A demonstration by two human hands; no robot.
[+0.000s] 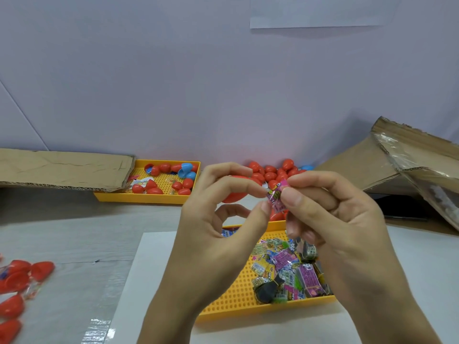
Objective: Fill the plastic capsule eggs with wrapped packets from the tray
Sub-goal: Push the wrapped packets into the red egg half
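Observation:
Both hands are raised above the near yellow tray (238,297). My left hand (213,232) and my right hand (332,227) pinch one pink wrapped packet (276,198) between thumbs and forefingers. Several more wrapped packets (288,269) lie in the tray's right half. Behind my left hand a red egg half (233,192) shows partly; whether the hand holds it I cannot tell. A heap of red capsule eggs (273,172) lies by the wall.
A second yellow tray (146,196) at the back left holds red and blue egg halves. Red egg halves (17,276) lie at the table's left edge. Cardboard flaps stand at the left (64,167) and right (409,157). A white sheet (149,269) lies under the near tray.

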